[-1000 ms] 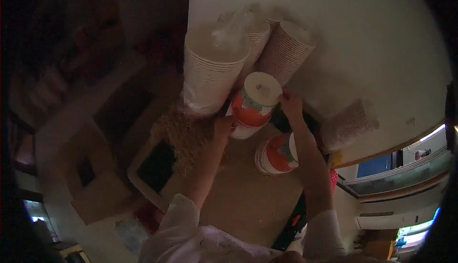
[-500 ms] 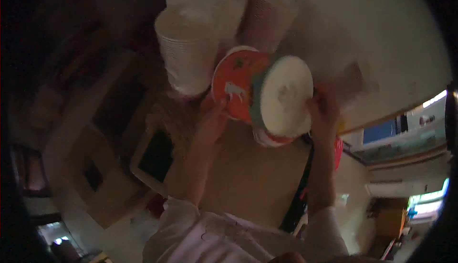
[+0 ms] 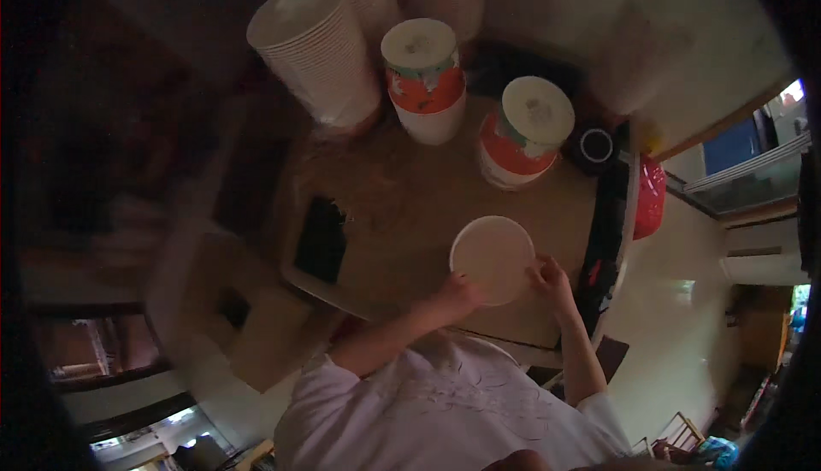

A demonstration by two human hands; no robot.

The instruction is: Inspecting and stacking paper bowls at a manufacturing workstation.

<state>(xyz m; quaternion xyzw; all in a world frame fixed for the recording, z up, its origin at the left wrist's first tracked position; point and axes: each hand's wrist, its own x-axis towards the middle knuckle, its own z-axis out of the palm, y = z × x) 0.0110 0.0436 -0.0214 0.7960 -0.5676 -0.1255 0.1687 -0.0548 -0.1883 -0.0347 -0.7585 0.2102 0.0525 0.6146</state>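
A white paper cup [image 3: 493,256] stands upside down on the brown tabletop [image 3: 402,206], its pale round bottom facing up. My left hand [image 3: 453,294] grips its lower left side and my right hand [image 3: 550,278] its right side. Beyond it stand two stacks of orange, green and white printed cups, one [image 3: 425,78] at the back centre and one [image 3: 522,132] to its right, both apart from my hands.
A tall stack of white cups [image 3: 318,61] leans at the back left, with more stacks behind it. A dark phone-like slab [image 3: 321,238] lies left of my hands. A red object [image 3: 649,197] hangs off the table's right edge. Cardboard boxes [image 3: 231,300] sit lower left.
The view tilted down. The printed cup stack I held sideways half a second ago now stands at the back; both hands came down onto one upturned white cup near me.
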